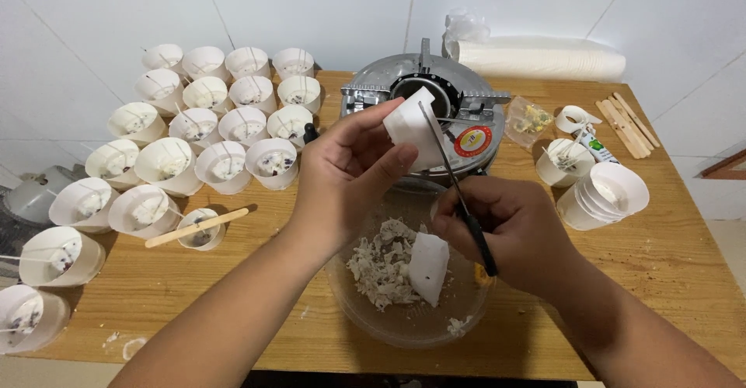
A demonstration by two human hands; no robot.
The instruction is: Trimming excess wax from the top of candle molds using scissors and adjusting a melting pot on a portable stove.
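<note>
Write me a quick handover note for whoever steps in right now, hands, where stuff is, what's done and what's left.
Left hand: holds a white paper cup tilted over the clear bowl.
Right hand: grips scissors, blades at the cup's wall.
Bowl: sits at the near table edge, holding crumbled whitish material and one white chunk.
Done, by the look of it: some material is already in the bowl.
Left: about twenty filled cups stand in rows on the left; one has a wooden stick across it. A stack of empty cups lies on the right, beside wooden sticks.
</note>
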